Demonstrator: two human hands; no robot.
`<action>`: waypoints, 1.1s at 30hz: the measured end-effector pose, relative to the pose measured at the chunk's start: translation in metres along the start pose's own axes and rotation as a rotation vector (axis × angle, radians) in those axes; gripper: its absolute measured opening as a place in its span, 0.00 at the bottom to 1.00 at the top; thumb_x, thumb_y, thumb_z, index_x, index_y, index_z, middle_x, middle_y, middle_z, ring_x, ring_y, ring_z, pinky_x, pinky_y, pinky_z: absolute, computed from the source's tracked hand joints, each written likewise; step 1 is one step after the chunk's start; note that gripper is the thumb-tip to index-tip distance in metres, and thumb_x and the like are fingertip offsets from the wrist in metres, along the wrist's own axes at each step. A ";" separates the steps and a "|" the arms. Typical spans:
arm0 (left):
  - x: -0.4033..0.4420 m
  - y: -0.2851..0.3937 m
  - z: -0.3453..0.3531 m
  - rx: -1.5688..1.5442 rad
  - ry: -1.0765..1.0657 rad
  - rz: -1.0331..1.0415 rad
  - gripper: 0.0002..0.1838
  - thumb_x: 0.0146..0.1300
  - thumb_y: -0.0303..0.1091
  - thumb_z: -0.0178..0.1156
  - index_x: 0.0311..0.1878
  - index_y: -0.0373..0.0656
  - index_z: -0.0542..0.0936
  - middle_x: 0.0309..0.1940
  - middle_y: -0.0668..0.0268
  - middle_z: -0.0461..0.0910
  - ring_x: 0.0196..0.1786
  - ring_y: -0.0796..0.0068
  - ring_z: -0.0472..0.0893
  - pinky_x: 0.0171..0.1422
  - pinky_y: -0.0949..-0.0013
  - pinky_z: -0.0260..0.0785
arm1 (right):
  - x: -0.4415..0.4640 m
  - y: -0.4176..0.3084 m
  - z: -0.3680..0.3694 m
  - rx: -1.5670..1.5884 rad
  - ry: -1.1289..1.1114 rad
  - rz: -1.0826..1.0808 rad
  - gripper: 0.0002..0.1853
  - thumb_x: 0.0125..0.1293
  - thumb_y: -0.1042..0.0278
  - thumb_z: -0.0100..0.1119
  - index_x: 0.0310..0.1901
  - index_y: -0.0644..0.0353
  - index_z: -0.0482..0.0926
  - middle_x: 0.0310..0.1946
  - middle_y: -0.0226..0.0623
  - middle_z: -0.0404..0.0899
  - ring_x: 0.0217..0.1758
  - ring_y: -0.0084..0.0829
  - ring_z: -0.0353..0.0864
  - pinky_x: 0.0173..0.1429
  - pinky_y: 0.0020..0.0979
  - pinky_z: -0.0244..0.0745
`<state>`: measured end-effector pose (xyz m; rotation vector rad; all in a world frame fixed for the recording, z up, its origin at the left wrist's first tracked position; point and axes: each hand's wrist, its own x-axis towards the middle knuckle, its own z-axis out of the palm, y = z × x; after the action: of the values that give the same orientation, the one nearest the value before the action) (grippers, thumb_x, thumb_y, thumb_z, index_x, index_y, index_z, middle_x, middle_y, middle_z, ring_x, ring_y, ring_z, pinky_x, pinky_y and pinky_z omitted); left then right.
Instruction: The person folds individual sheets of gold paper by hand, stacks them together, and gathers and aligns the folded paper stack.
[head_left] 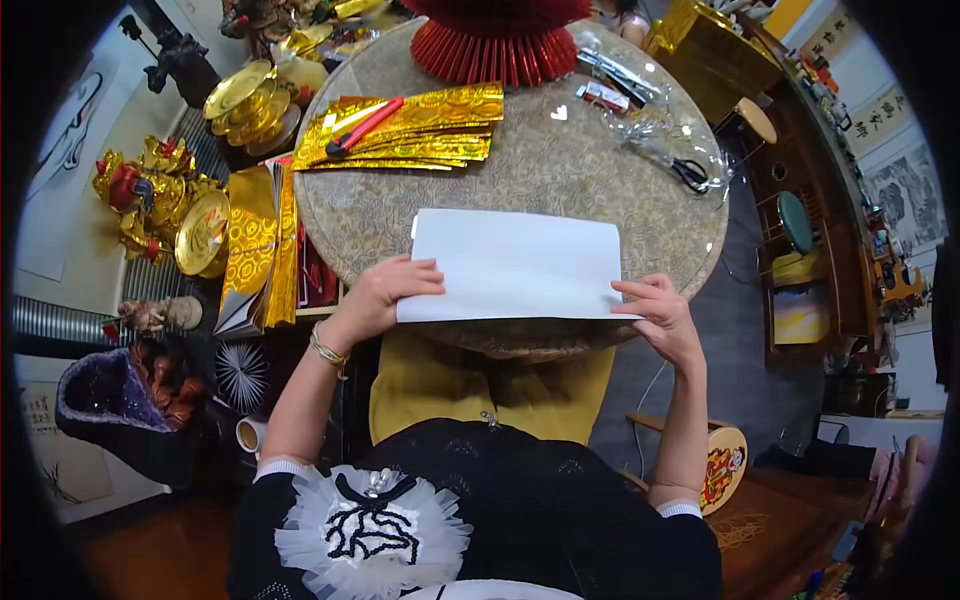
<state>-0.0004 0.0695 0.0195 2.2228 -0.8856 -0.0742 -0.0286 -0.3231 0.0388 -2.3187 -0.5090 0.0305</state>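
Simply both hands on white paper

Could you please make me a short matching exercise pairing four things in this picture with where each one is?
Things:
1. White sheet
2. Red tool with a black end
3. Black-handled scissors
4. Red pleated decoration

Places:
A. Near the right edge of the table
B. Lying on gold sheets
C. Between the left hand and right hand
D. At the table's far side

Pairs: 1-C, 2-B, 3-A, 4-D
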 end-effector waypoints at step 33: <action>0.062 0.015 0.064 0.303 0.204 -0.070 0.21 0.56 0.39 0.59 0.52 0.43 0.74 0.56 0.57 0.70 0.61 0.57 0.68 0.64 0.53 0.57 | 0.049 -0.012 0.066 -0.054 0.667 0.622 0.20 0.55 0.72 0.60 0.50 0.61 0.69 0.23 0.36 0.75 0.26 0.28 0.74 0.32 0.30 0.69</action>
<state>0.0190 -0.0156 -0.0052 2.4871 -0.7459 0.2660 0.0009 -0.2524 0.0058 -2.2705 0.5474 -0.4450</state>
